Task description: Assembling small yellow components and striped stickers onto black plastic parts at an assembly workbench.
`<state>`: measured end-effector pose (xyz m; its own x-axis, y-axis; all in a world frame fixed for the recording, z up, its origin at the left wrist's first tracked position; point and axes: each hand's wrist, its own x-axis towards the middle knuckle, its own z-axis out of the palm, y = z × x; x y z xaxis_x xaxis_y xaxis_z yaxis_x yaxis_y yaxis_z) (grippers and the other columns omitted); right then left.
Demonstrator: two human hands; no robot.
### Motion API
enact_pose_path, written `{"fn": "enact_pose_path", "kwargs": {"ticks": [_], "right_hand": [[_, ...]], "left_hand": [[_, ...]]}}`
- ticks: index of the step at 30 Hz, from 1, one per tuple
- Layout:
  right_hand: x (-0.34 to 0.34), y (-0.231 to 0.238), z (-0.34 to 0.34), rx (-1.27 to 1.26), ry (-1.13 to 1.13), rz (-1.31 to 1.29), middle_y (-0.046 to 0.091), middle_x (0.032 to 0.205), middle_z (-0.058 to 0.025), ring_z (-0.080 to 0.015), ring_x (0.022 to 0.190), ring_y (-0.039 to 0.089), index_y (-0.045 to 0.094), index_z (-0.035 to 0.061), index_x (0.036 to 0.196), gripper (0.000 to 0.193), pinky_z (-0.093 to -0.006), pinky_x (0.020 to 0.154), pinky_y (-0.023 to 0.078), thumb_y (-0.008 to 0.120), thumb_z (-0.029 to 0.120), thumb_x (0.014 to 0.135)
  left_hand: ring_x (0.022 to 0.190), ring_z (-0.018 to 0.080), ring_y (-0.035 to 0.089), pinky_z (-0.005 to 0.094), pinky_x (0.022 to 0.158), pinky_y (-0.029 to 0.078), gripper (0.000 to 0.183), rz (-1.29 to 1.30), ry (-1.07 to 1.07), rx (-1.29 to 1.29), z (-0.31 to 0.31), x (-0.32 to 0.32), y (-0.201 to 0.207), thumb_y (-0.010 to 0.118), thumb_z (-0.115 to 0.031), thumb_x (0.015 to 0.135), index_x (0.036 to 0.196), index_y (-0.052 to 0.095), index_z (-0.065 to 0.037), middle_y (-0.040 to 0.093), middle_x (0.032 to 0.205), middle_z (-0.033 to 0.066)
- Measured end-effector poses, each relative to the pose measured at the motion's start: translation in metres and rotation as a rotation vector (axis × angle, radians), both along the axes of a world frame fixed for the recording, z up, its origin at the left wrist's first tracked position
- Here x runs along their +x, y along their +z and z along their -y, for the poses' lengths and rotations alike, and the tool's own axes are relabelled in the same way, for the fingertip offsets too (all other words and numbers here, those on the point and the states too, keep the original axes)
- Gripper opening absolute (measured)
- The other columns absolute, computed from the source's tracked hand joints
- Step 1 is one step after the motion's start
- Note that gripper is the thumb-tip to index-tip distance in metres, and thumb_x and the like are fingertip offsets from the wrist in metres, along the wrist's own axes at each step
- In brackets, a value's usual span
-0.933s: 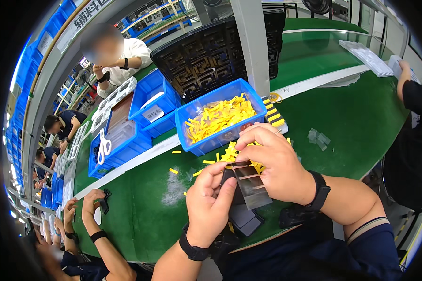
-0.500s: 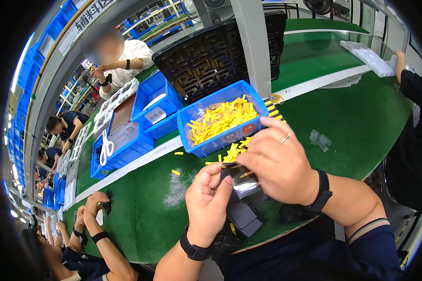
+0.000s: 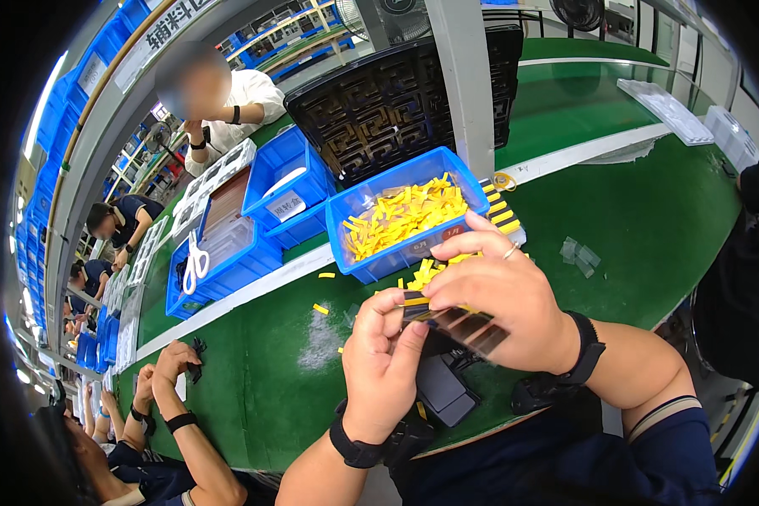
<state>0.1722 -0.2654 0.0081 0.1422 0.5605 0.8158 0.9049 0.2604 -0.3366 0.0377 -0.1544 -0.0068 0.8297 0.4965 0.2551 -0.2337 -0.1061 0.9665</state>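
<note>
Close in front of me, my left hand (image 3: 378,358) pinches the left end of a dark, shiny striped film sheet (image 3: 474,330) between thumb and fingers. A yellow strip shows at that held end. Bent over the sheet's far edge, my right hand (image 3: 514,304) has its thumb and fingertips closed on the same end, almost touching the left fingers. The sheet slants down below the right palm. Beneath it lies a dark grey flat box (image 3: 447,391) on the green table. Loose yellow strips (image 3: 422,274) lie just beyond my fingers, partly hidden by them.
Behind my hands stands a blue bin (image 3: 367,268) full of yellow strips, with a striped yellow-black block (image 3: 502,211) beside it. Further left are more blue bins (image 3: 270,253) and white scissors (image 3: 196,263). A metal post (image 3: 462,84) rises behind. Clear film scraps (image 3: 580,255) lie right. Co-workers sit left and across.
The film sheet has tilted in my hands, so its stripes now show. At the far right, a co-worker's hand has drawn back from the white tray.
</note>
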Motion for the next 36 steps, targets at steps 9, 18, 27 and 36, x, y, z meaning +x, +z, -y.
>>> {"fn": "enact_pose_path", "kwargs": {"ticks": [9,18,27,36], "right_hand": [[-0.003,0.006,-0.001,0.056,0.039,-0.072,0.063,0.081,-0.0032,-0.0245,0.091,0.06,0.062,0.0087,0.079,0.017,-0.045,0.095,0.04,0.071,0.0,0.067],[-0.001,-0.005,-0.006,-0.039,0.018,-0.35,0.062,0.077,-0.0054,-0.0216,0.078,0.061,0.061,0.0044,0.078,0.015,-0.0426,0.093,0.043,0.067,-0.004,0.069],[-0.002,-0.008,-0.004,0.008,-0.078,-0.132,0.06,0.075,-0.0076,-0.0242,0.074,0.06,0.06,0.0051,0.083,0.021,-0.0395,0.084,0.047,0.071,0.002,0.066],[-0.002,0.0,0.001,-0.007,0.004,-0.071,0.057,0.075,-0.0102,-0.0282,0.073,0.056,0.058,0.0031,0.08,0.015,-0.038,0.068,0.044,0.065,0.002,0.067]], "left_hand": [[0.093,0.0114,0.059,0.0234,0.081,0.045,0.033,-0.015,0.032,0.146,0.0,0.0,0.002,0.053,0.0,0.088,0.12,0.045,0.001,0.064,0.102,0.0121],[0.098,0.0141,0.059,0.0249,0.085,0.044,0.028,0.068,-0.012,-0.153,0.0,0.002,0.003,0.051,0.0,0.09,0.117,0.045,0.004,0.062,0.106,0.0143],[0.088,0.007,0.058,0.0191,0.075,0.044,0.028,0.012,0.108,-0.009,0.008,0.002,-0.001,0.056,-0.003,0.088,0.115,0.048,0.003,0.065,0.098,0.0092],[0.084,0.0104,0.061,0.0228,0.074,0.048,0.022,0.073,0.095,-0.13,-0.002,0.006,-0.001,0.053,-0.002,0.089,0.11,0.049,0.003,0.065,0.097,0.011]]}}
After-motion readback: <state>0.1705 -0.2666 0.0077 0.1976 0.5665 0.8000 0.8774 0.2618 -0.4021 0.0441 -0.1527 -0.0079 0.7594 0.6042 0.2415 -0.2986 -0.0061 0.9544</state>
